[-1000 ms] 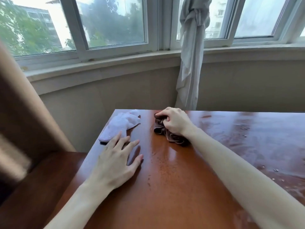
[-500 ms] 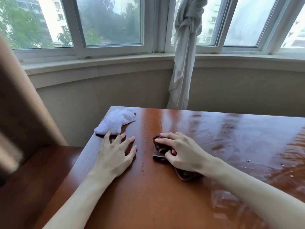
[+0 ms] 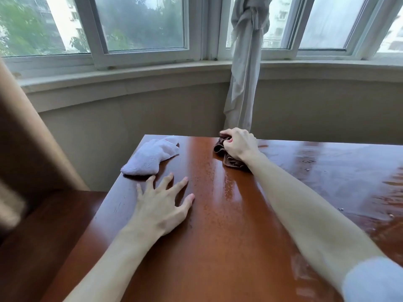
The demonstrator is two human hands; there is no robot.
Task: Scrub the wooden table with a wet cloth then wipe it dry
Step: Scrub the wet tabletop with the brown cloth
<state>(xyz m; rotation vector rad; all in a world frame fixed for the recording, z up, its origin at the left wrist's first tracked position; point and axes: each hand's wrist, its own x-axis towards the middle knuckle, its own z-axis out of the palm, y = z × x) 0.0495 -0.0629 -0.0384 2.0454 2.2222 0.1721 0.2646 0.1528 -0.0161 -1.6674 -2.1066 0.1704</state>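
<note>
The reddish wooden table (image 3: 218, 236) glistens with water streaks and droplets across its middle and right side. My right hand (image 3: 238, 144) grips a bunched brown cloth (image 3: 232, 162) at the table's far edge, arm stretched out. My left hand (image 3: 162, 201) rests flat on the table near the left edge, fingers spread, holding nothing. A white cloth (image 3: 152, 159) lies crumpled at the far left corner, just beyond my left fingertips.
A knotted grey curtain (image 3: 244, 73) hangs behind the table's far edge, in front of the bay window (image 3: 141, 25). A low wall with a sill (image 3: 130, 83) curves round behind. A brown chair or bench (image 3: 32, 236) stands at the table's left.
My right hand has pushed the brown cloth away from me, from mid-table back to the far edge. My left hand has stayed flat in place.
</note>
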